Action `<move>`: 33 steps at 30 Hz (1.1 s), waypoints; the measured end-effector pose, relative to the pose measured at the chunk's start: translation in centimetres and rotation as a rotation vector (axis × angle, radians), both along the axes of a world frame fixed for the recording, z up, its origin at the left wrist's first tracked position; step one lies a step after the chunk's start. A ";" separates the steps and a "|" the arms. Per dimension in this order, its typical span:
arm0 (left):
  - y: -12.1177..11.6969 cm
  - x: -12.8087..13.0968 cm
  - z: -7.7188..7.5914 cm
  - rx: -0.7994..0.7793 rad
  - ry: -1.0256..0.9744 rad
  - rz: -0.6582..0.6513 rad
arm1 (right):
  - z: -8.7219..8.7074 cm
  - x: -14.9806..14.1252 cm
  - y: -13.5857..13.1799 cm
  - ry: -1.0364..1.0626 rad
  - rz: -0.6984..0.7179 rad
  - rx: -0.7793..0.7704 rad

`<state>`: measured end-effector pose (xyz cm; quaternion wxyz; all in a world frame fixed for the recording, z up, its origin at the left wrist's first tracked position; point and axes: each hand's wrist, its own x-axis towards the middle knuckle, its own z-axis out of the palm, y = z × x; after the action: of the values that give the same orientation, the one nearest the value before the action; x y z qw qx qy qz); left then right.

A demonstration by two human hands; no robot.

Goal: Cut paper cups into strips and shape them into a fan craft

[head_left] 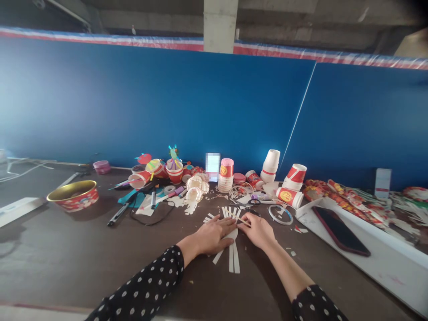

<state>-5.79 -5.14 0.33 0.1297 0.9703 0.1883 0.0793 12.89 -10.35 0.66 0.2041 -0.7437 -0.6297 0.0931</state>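
A white paper cup cut into strips [234, 256] lies flattened on the dark table, its strips fanned outward from a round middle. My left hand [212, 236] rests flat across it, fingers stretched out, covering much of the middle and the left strips. At the right side of the cut cup, my right hand [259, 229] is closed, with thumb and fingers pinching a thin tan strip [239, 218]. That strip slants over the far paper strips; whether it is a stick or folded paper I cannot tell.
Paper scraps and a crumpled white cut cup [194, 189] lie beyond my hands. Stacked red-and-white cups [226, 176], a tape ring [281, 215] and a craft knife [122, 210] are around. A gold-lined bowl [72, 196] stands left; a phone [341, 231] lies in a white box lid [377, 267] right.
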 end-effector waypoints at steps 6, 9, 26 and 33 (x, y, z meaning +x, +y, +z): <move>-0.3 0.1 0.2 0.022 0.058 0.033 | 0.1 -0.5 0.3 -0.009 -0.057 -0.053; -0.2 0.1 -0.1 0.040 0.054 0.040 | 0.2 -0.6 0.4 -0.008 -0.075 -0.066; -0.6 -0.8 0.9 -0.008 0.036 0.096 | -0.4 0.1 -0.2 -0.010 0.015 0.032; 0.0 -1.1 0.1 0.020 0.105 0.105 | -0.5 0.2 -0.2 -0.024 0.070 0.099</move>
<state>-6.90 -5.13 0.45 0.1056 0.9631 0.2447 0.0367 13.05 -10.59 0.12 0.2297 -0.7113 -0.6616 0.0599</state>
